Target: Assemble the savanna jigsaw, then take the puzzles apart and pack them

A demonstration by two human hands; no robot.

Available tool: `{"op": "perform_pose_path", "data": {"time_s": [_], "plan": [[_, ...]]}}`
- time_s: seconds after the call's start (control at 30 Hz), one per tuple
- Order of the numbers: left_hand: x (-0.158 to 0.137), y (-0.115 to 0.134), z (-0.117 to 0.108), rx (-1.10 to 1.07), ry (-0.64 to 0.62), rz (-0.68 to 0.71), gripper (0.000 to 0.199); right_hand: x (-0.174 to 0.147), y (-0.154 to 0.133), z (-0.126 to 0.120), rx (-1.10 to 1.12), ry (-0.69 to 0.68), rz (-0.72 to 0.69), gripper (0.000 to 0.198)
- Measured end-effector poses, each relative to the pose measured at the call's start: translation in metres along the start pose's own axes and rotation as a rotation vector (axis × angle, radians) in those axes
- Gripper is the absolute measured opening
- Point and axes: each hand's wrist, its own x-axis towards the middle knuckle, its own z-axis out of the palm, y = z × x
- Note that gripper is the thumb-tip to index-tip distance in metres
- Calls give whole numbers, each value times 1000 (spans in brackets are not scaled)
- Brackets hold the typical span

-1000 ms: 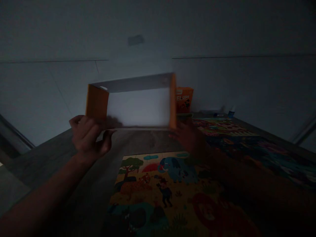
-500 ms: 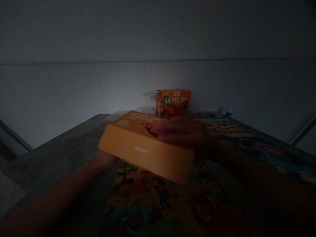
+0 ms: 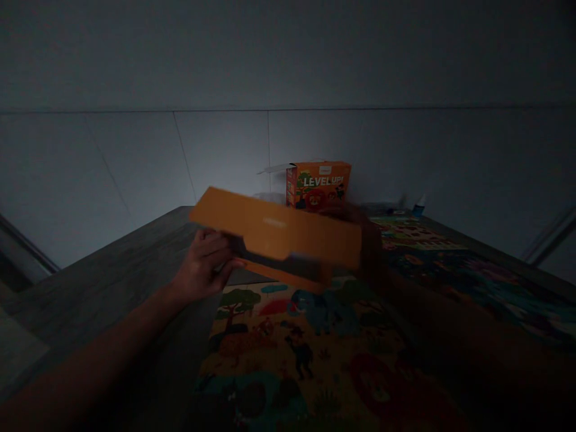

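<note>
Dim room, pale tiled wall (image 3: 135, 162) behind. Dark wooden tabletop (image 3: 130, 264) stretching away toward that wall.

On the tabletop, a large finished animal puzzle (image 3: 292, 348), flat, right under the arms, with trees, an elephant and a small figure just readable. To its right, a second puzzle (image 3: 450, 270), darker, running toward the far edge, its picture hard to read in the gloom.

Held in the air above the far edge of the animal puzzle, well clear of the tabletop: an orange box lid (image 3: 276, 237), wide and shallow, tilted so its long side faces the camera, left end higher than the right. Blurred along the lower edge, so the open underside only partly readable.

Left hand (image 3: 204, 270) at the lid's lower left corner, fingers curled onto its edge, grip closed on the lid. Right hand (image 3: 366, 240) at the lid's right end, in deep shadow and smeared; touching the lid there, but whether that grip is closed or loose cannot be told.

Behind the lid, upright near the wall, a smaller orange box (image 3: 318, 185) printed "LEVEL UP!", top flap open. Farther right by the wall, a tiny blue-topped bottle (image 3: 419, 207), too small to make out.
</note>
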Motion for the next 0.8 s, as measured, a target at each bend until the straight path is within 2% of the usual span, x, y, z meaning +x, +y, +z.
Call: {"op": "perform_pose_path", "data": {"time_s": [0.07,0.1,0.17,0.2,0.3,0.37,0.47,0.53,0.67,0.73,0.8], "plan": [[7,5,-6,18,86,123,13,5,9,1,43,196,285,35],[10,8,-9,27,118,162,13,8,16,2,59,252,395,39],[13,10,-12,39,158,174,12,11,30,4,71,270,529,47],[13,10,-12,43,163,159,12,11,37,5,44,232,566,49],[9,5,-10,66,137,54,12,8,52,6,-167,28,597,46],[7,0,-8,88,75,-38,17,4,56,6,-279,-106,576,44],[5,-5,-4,117,-49,-169,22,-6,60,7,-366,-246,551,30],[6,-7,-3,103,-154,-216,22,-13,64,8,-436,-316,557,38],[6,-9,0,31,-371,-304,21,-26,75,9,-618,-545,595,71],[5,-10,1,26,-439,-358,22,-29,81,9,-665,-617,607,72],[3,-11,3,33,-484,-394,21,-30,85,7,-681,-632,615,65]]}}
